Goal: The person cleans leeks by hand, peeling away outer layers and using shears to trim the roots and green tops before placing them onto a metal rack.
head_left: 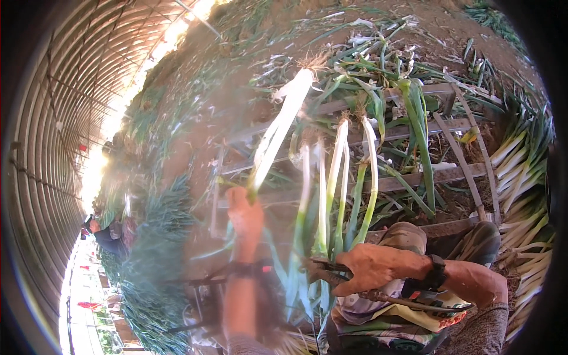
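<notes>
Up ahead, left hand (245,216) raised and blurred, fist closed around the green part of one long leek (278,133), white shank and root tuft pointing up and away. Right hand (370,267) lower and to the right, curled shut on the handles of dark shears (322,271), blades aimed toward the left hand. Between and just above both hands, a bunch of leeks (340,189) standing upright. Behind, a wooden frame (455,171); far beyond the right wrist, stacked trimmed leeks (523,171).
</notes>
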### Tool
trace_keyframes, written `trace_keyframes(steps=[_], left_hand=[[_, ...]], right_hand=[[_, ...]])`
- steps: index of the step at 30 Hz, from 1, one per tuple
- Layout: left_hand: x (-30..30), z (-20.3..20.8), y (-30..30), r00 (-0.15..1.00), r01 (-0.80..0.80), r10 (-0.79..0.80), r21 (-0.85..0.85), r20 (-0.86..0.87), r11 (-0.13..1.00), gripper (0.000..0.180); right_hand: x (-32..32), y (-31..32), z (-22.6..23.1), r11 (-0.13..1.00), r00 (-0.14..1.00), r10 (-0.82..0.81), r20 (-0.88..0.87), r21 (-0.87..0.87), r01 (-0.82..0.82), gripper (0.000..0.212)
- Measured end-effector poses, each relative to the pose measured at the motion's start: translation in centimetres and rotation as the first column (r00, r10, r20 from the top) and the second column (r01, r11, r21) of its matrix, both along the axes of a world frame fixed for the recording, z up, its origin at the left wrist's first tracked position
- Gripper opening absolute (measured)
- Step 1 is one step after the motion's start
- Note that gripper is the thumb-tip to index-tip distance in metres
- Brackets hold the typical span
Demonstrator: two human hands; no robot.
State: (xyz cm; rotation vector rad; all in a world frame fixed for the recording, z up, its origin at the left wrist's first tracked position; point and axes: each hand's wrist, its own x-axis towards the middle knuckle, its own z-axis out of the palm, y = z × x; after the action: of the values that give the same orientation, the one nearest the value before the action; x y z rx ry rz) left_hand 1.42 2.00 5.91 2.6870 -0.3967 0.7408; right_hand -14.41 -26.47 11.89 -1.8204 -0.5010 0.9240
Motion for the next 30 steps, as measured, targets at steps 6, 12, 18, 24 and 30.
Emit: trace_keyframes(steps=[6,12,18,24,30], left_hand=[[2.3,-1.1,1.0,0.984,-0.007,0.012,0.030,-0.178,1.000,0.029],[2.1,-6.8,1.1,0.792,0.063,-0.135,-0.140,-0.595,0.988,0.025],[2.3,-12.8,0.2,0.706,-0.048,-0.006,-0.056,-0.708,0.997,0.028],[1.5,-14.3,-2.7,0.659,0.075,-0.039,0.015,-0.751,0.997,0.042],[1.4,-15.4,-0.9,0.711,0.086,-0.097,-0.050,-0.697,0.995,0.039]], right_hand=[[-0.7,-1.7,1.9,0.989,0.993,-0.091,-0.072,0.108,0.098,0.045],[-1.5,-2.7,-1.7,0.986,0.963,-0.165,0.213,0.056,0.156,0.039],[-0.6,-8.5,0.7,0.897,0.819,-0.337,0.465,-0.105,0.429,0.038],[-0.3,-14.9,-5.9,0.563,0.762,-0.339,0.552,-0.530,0.635,0.054],[0.4,-14.5,-11.2,0.509,0.867,-0.328,0.375,-0.703,0.497,0.058]])
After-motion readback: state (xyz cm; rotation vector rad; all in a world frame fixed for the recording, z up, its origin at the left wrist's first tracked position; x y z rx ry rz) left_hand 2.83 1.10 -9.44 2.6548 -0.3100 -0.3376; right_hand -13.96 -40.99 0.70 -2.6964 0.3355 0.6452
